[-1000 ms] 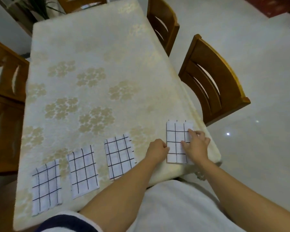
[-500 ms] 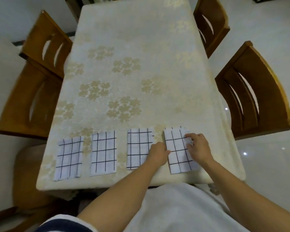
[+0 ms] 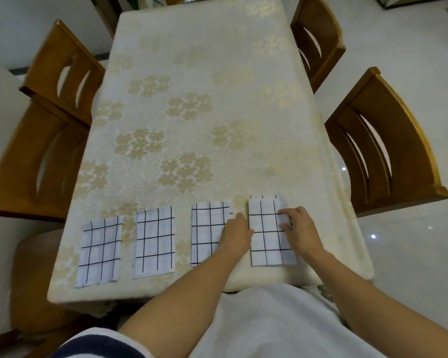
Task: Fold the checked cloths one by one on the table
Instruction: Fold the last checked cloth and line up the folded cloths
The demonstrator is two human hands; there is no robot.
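Cloth: rightmost cloth (image 3: 268, 236), flat at the bench (image 3: 217, 73) near edge.
Left hand (image 3: 237, 235): curled at its left edge, grip hidden.
Right hand (image 3: 301, 232): bent fingers (image 3: 286, 214) on its right edge, pinch unclear.
Handling: likely light, limp; take corners.

Open bench (image 3: 217, 73) from middle to far edge, four cloths (image 3: 154, 241) lining near edge, chairs (image 3: 383, 151) against left and right edges.
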